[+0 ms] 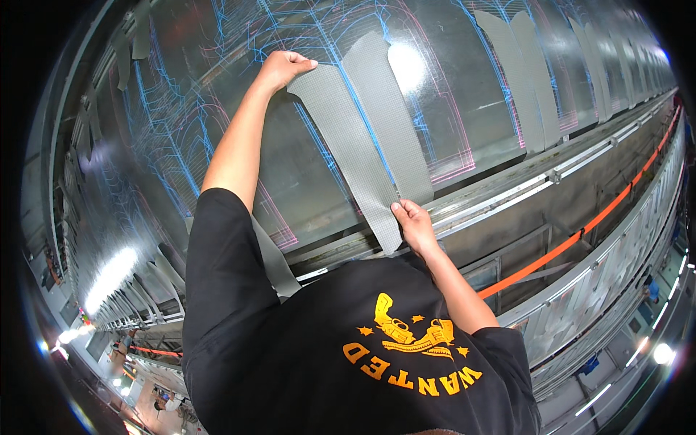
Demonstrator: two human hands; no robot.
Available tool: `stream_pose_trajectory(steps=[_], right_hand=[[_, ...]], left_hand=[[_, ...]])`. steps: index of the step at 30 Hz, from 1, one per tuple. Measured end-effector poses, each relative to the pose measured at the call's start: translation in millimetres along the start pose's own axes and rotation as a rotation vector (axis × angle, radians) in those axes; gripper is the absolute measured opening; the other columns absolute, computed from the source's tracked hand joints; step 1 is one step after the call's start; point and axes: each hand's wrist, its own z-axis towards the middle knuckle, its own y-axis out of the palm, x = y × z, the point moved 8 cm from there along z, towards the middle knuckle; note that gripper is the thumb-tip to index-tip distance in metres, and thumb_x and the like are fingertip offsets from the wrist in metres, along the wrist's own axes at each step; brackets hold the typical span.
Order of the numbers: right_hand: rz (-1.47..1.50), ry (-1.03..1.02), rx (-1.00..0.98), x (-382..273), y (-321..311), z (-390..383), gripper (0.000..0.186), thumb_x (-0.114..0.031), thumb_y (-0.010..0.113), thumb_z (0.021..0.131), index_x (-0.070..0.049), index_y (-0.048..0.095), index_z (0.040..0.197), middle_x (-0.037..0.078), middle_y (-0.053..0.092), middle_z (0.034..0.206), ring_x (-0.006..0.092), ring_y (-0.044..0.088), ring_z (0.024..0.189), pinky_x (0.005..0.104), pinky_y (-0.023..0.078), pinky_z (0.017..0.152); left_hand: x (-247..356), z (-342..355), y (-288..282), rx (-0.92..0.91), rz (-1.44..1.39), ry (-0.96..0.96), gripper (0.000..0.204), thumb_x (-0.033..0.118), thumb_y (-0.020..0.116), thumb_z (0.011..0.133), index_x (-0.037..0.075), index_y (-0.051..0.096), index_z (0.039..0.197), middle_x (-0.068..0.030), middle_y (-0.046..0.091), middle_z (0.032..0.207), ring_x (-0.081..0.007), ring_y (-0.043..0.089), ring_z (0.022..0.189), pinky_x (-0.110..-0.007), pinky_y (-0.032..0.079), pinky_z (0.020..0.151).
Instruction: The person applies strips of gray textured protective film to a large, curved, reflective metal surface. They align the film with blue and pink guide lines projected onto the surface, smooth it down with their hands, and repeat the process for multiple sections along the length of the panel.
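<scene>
A long grey textured fabric panel [349,138] slants over a dark glossy table [279,185] marked with blue and pink outlines. At its far left corner, my left hand [285,70] pinches the edge between thumb and fingers. My right hand [415,223] grips the panel's right edge near its lower end, thumb on top. That lower end hangs over the table's near edge, close to my shirt. A second grey panel [395,119] lies flat just to the right, with a blue line showing in the narrow gap between the two.
More grey panels [533,80] lie in pairs along the table to the right, and others [138,36] at the far left. Metal rails [507,190] border the near edge. An orange hose or strip [573,243] runs beside them. Another panel [274,257] hangs by my left sleeve.
</scene>
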Motion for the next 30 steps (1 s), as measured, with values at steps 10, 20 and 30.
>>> stream_pose_trajectory(steps=[10, 20, 30], right_hand=[[0.027, 0.069, -0.008, 4.7, 2.7, 9.7, 0.021, -0.02, 0.06, 0.11, -0.001, 0.07, 0.11, -0.005, 0.068, 0.094, 0.0023, 0.056, 0.085, 0.0227, 0.047, 0.077], [0.051, 0.094, 0.002, 13.4, 1.7, 19.8, 0.021, -0.02, 0.06, 0.11, -0.001, 0.07, 0.108, -0.004, 0.069, 0.092, 0.0029, 0.057, 0.084, 0.0235, 0.047, 0.076], [0.093, 0.117, -0.022, 10.5, 6.7, 19.9, 0.02, -0.018, 0.06, 0.11, 0.0, 0.069, 0.111, -0.004, 0.068, 0.097, 0.003, 0.056, 0.087, 0.023, 0.047, 0.079]], left_hand=[[-1.0, 8.8, 0.4, 0.117, 0.17, 0.046, 0.04, 0.046, 0.086, 0.084, 0.009, 0.084, 0.1, -0.0087, 0.081, 0.095, -0.0193, 0.075, 0.086, -0.034, 0.057, 0.08], [1.1, 11.7, 6.5, 0.136, 0.231, 0.021, 0.042, 0.052, 0.088, 0.078, 0.013, 0.084, 0.093, -0.0053, 0.08, 0.09, -0.0199, 0.075, 0.086, -0.037, 0.056, 0.075], [7.1, 12.7, 8.7, 0.187, 0.301, -0.008, 0.048, 0.057, 0.092, 0.072, 0.012, 0.077, 0.08, -0.0006, 0.074, 0.077, -0.0143, 0.067, 0.073, -0.034, 0.051, 0.067]])
